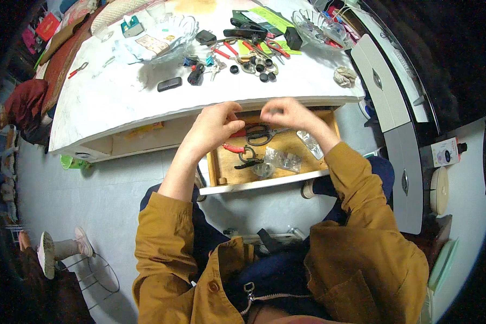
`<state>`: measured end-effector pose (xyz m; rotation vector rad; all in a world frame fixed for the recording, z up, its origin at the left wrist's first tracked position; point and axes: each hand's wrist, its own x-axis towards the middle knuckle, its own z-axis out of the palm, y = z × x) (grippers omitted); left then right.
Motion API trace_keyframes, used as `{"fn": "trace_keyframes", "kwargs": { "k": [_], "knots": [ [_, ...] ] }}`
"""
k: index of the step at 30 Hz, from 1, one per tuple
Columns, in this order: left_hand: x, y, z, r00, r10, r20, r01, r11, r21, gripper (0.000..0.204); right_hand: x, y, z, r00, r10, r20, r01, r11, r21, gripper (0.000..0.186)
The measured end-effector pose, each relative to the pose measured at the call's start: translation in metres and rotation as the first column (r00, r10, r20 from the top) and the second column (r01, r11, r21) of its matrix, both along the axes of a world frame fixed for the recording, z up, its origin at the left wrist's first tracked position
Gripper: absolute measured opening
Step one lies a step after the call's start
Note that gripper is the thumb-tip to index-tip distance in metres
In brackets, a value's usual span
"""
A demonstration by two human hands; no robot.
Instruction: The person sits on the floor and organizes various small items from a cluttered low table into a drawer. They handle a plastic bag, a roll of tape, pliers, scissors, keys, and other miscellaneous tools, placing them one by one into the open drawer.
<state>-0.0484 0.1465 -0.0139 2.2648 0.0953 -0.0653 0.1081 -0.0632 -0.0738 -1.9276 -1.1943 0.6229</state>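
Observation:
My left hand (pixel 213 127) hovers over the back of a pulled-out wooden drawer (pixel 229 175), thumb and bent fingers apart with nothing visible between them. Across from it, my right hand (pixel 291 114) has its fingers curled in; a small dark patch shows at the fingertips, too unclear to name. Below the hands, the drawer holds black-handled scissors (pixel 260 136), a red-handled tool (pixel 233 148), and a black-handled tool (pixel 247 162). Clear plastic packets (pixel 284 160) lie beside them, and another clear packet (pixel 310 144) is under my right wrist.
On the white tabletop (pixel 113 102) lie red-handled pliers (pixel 227 51), small black caps (pixel 264 77), a black case (pixel 169 84) and a crumpled cloth (pixel 344 76). Glass bowls (pixel 181 38) stand farther back. A grey cabinet (pixel 402 156) borders the right; another person's feet (pixel 47 254) show at left.

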Motion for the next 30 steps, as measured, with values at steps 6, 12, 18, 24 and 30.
{"fn": "trace_keyframes", "kwargs": {
  "k": [6,12,18,24,30],
  "knots": [
    [0.002,-0.003,0.0,0.999,-0.026,0.036,0.026,1.0,0.004,0.037,0.101,-0.014,0.018,0.693,-0.224,0.685,0.405,0.907,-0.113,0.052],
    [0.003,-0.003,0.002,0.999,-0.03,0.016,0.03,0.999,0.019,0.036,0.142,0.035,0.021,0.518,-0.424,0.743,0.512,0.849,0.127,0.026],
    [0.006,-0.002,-0.005,0.999,-0.043,0.025,0.043,0.999,0.017,0.036,0.166,0.058,0.0,0.58,-0.409,0.705,0.61,0.791,-0.043,0.024],
    [0.01,-0.005,0.0,0.997,-0.068,0.02,0.068,0.998,0.007,0.037,0.177,0.035,0.0,0.622,-0.647,0.442,0.646,0.742,0.177,0.022],
    [0.006,-0.007,0.003,0.999,-0.032,-0.013,0.032,0.999,0.014,0.039,0.142,-0.001,0.03,0.714,-0.394,-0.578,0.634,0.715,0.295,0.017]
  ]
}}
